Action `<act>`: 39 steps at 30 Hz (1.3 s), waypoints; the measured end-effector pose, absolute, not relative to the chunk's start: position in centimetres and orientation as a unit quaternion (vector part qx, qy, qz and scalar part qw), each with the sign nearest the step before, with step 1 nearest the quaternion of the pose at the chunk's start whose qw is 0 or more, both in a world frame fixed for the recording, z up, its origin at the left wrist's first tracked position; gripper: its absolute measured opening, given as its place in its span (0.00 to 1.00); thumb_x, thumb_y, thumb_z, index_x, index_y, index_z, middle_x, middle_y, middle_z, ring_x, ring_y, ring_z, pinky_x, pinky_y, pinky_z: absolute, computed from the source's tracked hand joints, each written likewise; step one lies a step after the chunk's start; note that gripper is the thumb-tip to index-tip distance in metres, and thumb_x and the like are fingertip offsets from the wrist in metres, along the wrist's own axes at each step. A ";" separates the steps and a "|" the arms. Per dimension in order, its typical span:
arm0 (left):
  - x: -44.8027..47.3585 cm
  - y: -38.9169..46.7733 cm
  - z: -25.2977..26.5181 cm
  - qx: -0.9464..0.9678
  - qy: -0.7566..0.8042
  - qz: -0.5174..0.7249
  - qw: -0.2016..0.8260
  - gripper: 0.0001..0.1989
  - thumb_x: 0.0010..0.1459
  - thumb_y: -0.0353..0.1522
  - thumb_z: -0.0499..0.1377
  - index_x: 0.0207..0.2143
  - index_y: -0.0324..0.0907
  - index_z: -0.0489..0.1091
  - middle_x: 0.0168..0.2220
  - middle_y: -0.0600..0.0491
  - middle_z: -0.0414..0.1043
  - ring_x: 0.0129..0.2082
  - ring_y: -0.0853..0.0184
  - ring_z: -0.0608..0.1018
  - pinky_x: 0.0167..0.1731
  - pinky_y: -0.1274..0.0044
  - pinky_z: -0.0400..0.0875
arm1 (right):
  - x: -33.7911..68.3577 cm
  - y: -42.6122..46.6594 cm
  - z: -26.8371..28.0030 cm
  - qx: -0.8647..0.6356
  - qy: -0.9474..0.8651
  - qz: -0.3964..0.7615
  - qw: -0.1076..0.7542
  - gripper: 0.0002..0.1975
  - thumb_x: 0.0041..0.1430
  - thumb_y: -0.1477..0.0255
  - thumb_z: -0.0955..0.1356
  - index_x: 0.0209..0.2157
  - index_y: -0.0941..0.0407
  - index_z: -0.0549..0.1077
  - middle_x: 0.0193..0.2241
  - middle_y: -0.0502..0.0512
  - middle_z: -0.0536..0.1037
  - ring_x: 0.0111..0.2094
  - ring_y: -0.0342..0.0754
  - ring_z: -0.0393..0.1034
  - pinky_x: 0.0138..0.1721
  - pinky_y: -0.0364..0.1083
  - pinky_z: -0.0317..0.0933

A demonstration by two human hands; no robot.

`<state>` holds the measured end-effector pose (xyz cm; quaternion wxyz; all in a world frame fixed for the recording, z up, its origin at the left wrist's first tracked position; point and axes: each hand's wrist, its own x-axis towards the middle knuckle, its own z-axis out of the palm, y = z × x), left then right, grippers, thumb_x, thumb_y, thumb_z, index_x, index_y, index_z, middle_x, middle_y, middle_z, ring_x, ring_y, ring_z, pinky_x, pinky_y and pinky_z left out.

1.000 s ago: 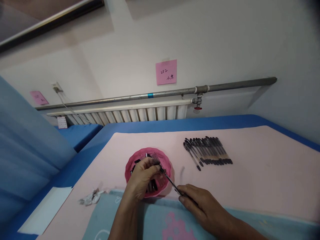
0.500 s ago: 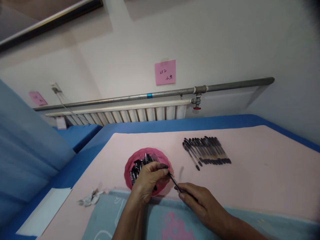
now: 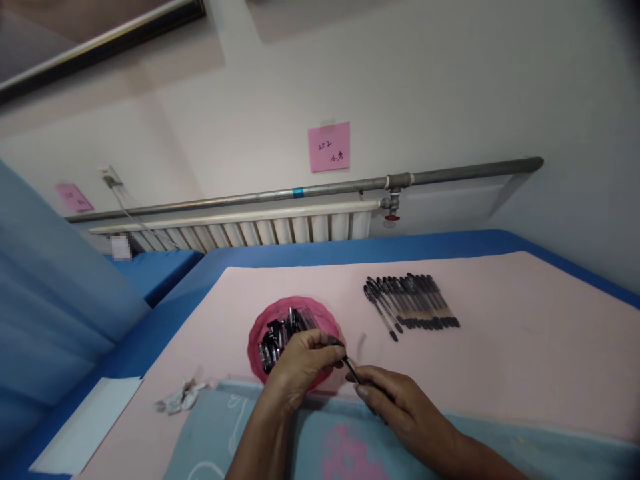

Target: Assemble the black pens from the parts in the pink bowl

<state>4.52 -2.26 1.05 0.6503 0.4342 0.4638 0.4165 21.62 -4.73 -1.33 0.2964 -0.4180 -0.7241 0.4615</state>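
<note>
Between my two hands a dark, slim pen is held at a slant. My left hand pinches its upper end over the near right rim of the pink basket. My right hand is closed around the lower part, its fingertips hiding much of the barrel. Inside the basket lie several loose black and clear pen parts, partly covered by my left hand. To the right, a row of capped pens lies side by side on the pink table cover.
A crumpled tissue and a white sheet of paper lie at the left. A teal cloth runs along the near edge. Behind the table are a radiator and a metal pipe.
My left hand has moved slightly down and right along the pen towards my right hand, so less of the pen shows between them. The right hand has barely moved.
</note>
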 end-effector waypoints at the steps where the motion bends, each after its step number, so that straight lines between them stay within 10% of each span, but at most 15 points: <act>1: 4.4 -2.2 1.1 0.435 0.463 0.421 0.648 0.11 0.41 0.34 0.65 0.26 0.35 0.70 0.21 0.55 0.70 0.21 0.76 0.69 0.23 0.83 0.59 | 21.6 -4.6 -1.3 -0.423 -0.714 0.471 0.300 0.12 0.57 0.63 0.60 0.31 0.56 0.68 0.25 0.50 0.69 0.27 0.44 0.62 0.30 0.42 0.57; 16: -2.9 -0.6 0.2 0.509 0.718 0.399 0.257 0.06 0.49 0.29 0.53 0.27 0.41 0.70 0.24 0.55 0.71 0.25 0.70 0.71 0.26 0.79 0.62 | 21.2 -3.8 -1.8 -0.489 -0.541 0.599 0.332 0.09 0.49 0.64 0.63 0.24 0.54 0.60 0.15 0.42 0.60 0.17 0.39 0.55 0.19 0.40 0.50; 28: 0.9 0.1 -0.9 0.717 0.664 0.175 0.117 0.17 0.52 0.28 0.52 0.44 0.43 0.72 0.46 0.46 0.69 0.47 0.59 0.67 0.49 0.70 0.58 | 21.2 -3.8 -1.7 -0.480 -0.586 0.574 0.311 0.08 0.52 0.65 0.62 0.24 0.54 0.60 0.15 0.44 0.62 0.18 0.40 0.57 0.21 0.41 0.53; 39: -0.3 -0.3 -0.2 0.699 0.699 0.115 0.098 0.11 0.50 0.28 0.53 0.36 0.41 0.73 0.40 0.47 0.72 0.42 0.62 0.70 0.45 0.72 0.60 | 21.3 -3.7 -1.8 -0.475 -0.586 0.580 0.308 0.09 0.51 0.64 0.63 0.24 0.54 0.61 0.15 0.43 0.62 0.19 0.41 0.58 0.22 0.41 0.54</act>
